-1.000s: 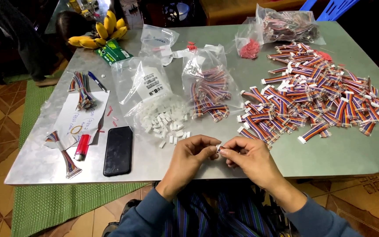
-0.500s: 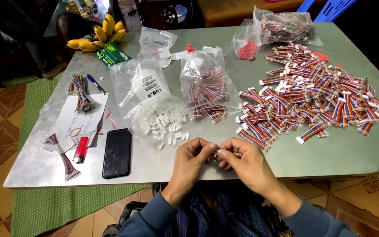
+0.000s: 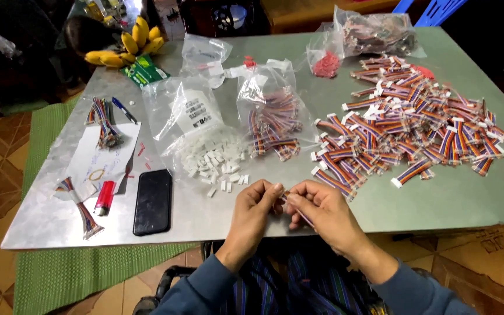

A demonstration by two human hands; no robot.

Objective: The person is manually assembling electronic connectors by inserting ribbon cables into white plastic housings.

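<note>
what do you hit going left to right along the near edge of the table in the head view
loose ribbon cable → red lighter → black phone → left hand → right hand, the two hands pinching a small cable between them → near end of the big pile of rainbow cables

L hand & R hand meet at center, fingers pinched, forearms angled in.

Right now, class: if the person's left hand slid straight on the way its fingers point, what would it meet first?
The left hand points right, so it would likely meet the right hand almost at once; both pinch a small ribbon cable.
</note>
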